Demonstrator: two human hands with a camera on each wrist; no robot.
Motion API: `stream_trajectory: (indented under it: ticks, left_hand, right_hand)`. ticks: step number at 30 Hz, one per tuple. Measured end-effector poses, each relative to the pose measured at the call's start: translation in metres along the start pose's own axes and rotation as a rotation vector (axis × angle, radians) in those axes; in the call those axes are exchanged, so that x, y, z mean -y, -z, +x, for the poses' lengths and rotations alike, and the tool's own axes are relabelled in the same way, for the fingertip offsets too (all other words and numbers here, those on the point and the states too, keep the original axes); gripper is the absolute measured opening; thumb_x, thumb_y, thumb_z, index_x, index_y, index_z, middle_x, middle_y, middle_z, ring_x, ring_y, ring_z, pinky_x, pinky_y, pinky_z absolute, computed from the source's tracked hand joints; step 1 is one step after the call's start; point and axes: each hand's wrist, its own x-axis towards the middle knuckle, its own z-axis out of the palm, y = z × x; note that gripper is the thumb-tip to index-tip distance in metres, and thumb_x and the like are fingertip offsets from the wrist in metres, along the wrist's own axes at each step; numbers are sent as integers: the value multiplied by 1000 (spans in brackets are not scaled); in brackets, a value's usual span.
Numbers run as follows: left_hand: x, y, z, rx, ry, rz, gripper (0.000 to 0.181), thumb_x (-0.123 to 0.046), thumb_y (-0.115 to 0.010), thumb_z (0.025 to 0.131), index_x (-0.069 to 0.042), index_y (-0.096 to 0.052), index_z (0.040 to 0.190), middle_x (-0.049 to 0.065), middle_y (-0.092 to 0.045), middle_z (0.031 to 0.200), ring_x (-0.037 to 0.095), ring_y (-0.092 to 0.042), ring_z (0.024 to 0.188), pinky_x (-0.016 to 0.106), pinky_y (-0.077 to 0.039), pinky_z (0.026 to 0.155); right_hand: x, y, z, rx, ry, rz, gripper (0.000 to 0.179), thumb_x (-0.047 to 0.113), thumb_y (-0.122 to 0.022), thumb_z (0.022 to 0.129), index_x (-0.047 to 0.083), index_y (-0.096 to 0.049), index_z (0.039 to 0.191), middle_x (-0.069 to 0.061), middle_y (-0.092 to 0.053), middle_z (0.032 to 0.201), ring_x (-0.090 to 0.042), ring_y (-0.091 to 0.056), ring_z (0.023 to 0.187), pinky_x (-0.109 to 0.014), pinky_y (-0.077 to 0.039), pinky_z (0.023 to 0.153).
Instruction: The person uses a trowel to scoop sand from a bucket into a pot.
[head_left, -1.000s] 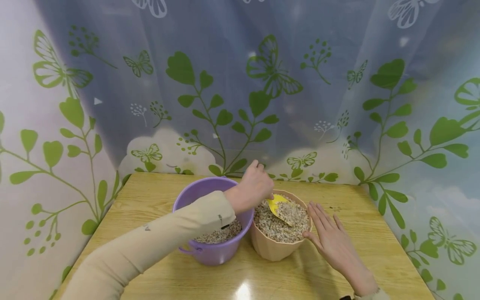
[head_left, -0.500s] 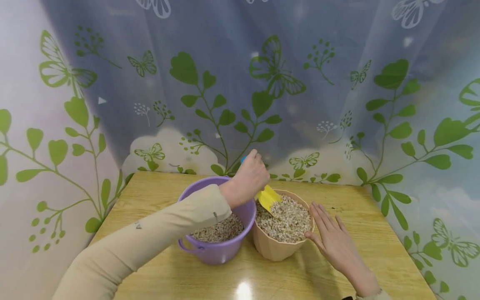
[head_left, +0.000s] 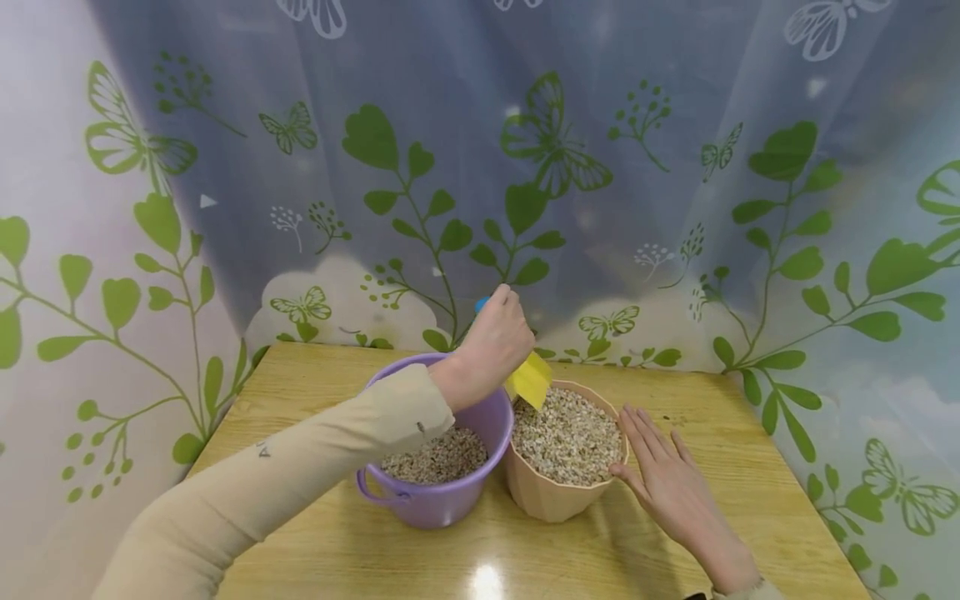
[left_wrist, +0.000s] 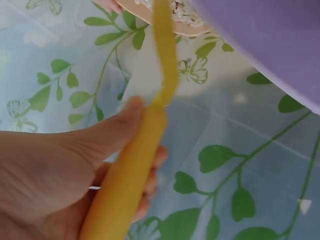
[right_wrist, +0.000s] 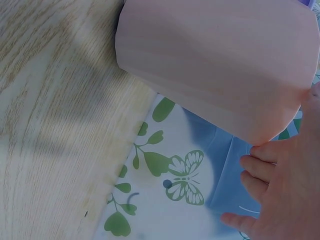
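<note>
My left hand point(head_left: 491, 346) grips the yellow handle of a small shovel point(left_wrist: 127, 175), thumb along it in the left wrist view. The shovel's yellow blade point(head_left: 531, 380) tilts down over the back left rim of a peach faceted pot point(head_left: 551, 502). Small pale gravel point(head_left: 573, 437) fills that pot nearly to its rim. With fingers straight, my right hand point(head_left: 671, 483) rests against the pot's right side; the right wrist view shows its fingertips at the pot wall point(right_wrist: 215, 65). Beneath my left forearm stands a purple bucket point(head_left: 442, 508) with a lower layer of gravel point(head_left: 438, 458).
The two containers stand close together on a wooden table point(head_left: 300, 533). Behind the table and along both sides hangs a curtain point(head_left: 420, 167) printed with leaves and butterflies. The bucket's handle point(head_left: 378, 487) hangs at its front left.
My left hand has moved up and slightly left, tipping the shovel steeper. Gravel that lay on the blade is now off it, in the peach pot. The right hand stays in place.
</note>
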Motion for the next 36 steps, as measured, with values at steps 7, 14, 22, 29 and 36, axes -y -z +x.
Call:
stream_trajectory:
  ticks: [7,14,22,29,36]
  left_hand:
    - [10,-22,-18,-159,198,-247,49,-61,-54,95,-17,-67,80,-2,-61,82,16,-48,80,31,-34,82]
    - [16,-41,-46,-105,343,-440,53,-65,-54,93,-14,-67,89,-1,-62,89,17,-52,88,31,-36,83]
    - [18,-69,-91,-130,432,-484,52,-64,-61,89,-13,-70,88,1,-67,89,18,-55,82,32,-38,78]
    - [17,-103,-125,-293,442,-456,53,-58,-75,80,-7,-66,73,5,-65,74,21,-57,72,34,-38,69]
    - [13,-122,-137,-181,395,-338,55,-61,-74,79,-7,-65,71,3,-62,70,21,-57,72,34,-40,72]
  right_hand:
    - [2,-4,4,-17,15,4,77,49,-51,103,11,-19,162,-15,-26,165,-35,-26,151,-66,-25,112]
    - [8,-4,5,-89,50,-14,77,48,-55,102,12,-22,161,-12,-28,165,-31,-28,150,-58,-19,119]
    - [43,-6,19,-187,216,-48,78,52,-53,100,7,-27,159,-13,-32,163,-32,-32,149,-34,4,123]
    - [86,-16,44,-258,340,-10,81,63,-30,102,5,-31,157,-12,-32,163,-35,-37,145,-60,-32,112]
    - [112,-28,66,-312,425,-4,88,66,-12,101,-1,-36,154,-15,-35,161,-36,-40,143,-56,-37,110]
